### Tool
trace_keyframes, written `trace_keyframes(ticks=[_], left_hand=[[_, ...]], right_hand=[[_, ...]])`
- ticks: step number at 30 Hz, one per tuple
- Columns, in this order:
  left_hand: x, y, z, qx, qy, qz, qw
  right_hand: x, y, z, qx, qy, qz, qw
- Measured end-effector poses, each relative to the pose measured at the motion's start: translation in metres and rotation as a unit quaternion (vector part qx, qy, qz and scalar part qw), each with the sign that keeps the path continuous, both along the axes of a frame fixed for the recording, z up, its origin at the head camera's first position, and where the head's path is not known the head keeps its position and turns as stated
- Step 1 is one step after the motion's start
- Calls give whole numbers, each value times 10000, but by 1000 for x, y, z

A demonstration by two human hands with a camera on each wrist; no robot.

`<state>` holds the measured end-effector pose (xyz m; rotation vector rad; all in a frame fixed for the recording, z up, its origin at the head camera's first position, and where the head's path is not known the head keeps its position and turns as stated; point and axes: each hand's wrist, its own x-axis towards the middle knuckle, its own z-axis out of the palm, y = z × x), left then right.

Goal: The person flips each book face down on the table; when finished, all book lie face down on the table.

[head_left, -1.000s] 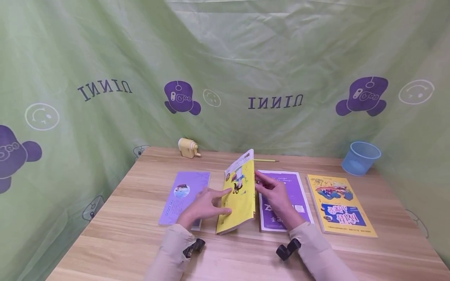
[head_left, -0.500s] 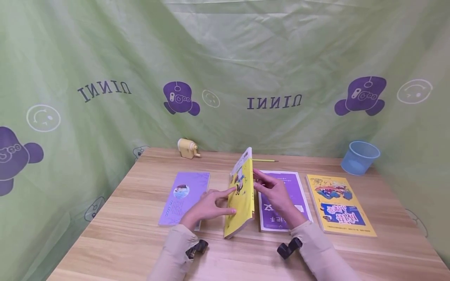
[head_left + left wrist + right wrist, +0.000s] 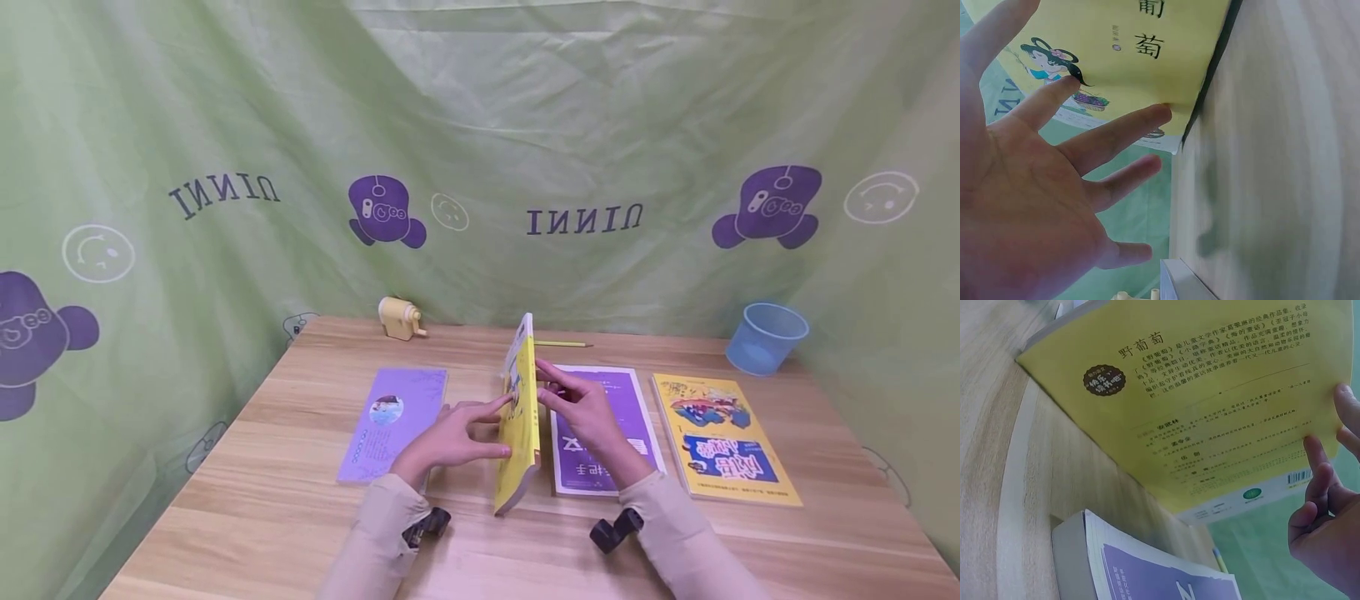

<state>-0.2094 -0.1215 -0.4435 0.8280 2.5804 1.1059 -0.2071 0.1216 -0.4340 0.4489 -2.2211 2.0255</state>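
Observation:
A yellow paperback storybook [image 3: 523, 442] stands almost on its side edge, spine up, between both hands. The fingers of my left hand [image 3: 450, 437] are spread and straight; in the left wrist view, fingertips of the left hand [image 3: 1029, 206] touch the illustrated cover. On the other side, my right hand [image 3: 592, 421] meets the printed back cover with thumb and index fingertips. In the right wrist view, the other fingers of the right hand [image 3: 1335, 537] are bent and off the cover. A purple book [image 3: 600, 479] lies under the right hand, a lavender book [image 3: 397, 387] beside the left.
To the right lies an orange-yellow book [image 3: 723, 417]. A blue mesh pen cup [image 3: 768, 337] stands at the back right corner. Toward the back are a cream pencil sharpener [image 3: 399, 319] and a yellow pencil [image 3: 566, 343]. A green curtain [image 3: 480, 100] hangs behind the wooden table [image 3: 247, 517].
The yellow storybook has swung from leaning left to nearly upright, its lower edge shifting right. My left hand has followed it rightward, while the right hand has barely moved.

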Motion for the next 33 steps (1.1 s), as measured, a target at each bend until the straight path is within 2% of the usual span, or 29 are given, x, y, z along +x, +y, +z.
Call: trace_keyframes(ticks=[4, 12, 15, 20, 29, 33], left_hand=[[-1, 2, 3, 36, 185, -73, 9998], [-2, 6, 5, 356, 153, -146, 9991], [-3, 7, 5, 331, 175, -121, 9992], [-3, 8, 7, 118, 203, 1, 9997], [-2, 10, 7, 48, 212, 29, 9998], [-1, 10, 9, 315, 51, 11, 9995]], right_hand=[[2, -1, 2, 59, 78, 27, 9999], [1, -5, 1, 79, 437, 81, 9990], [1, -6, 1, 105, 563, 89, 9983], [1, -7, 1, 148, 537, 81, 9984], [2, -6, 1, 66, 529, 90, 9985], [2, -5, 1, 87, 421, 87, 9990]])
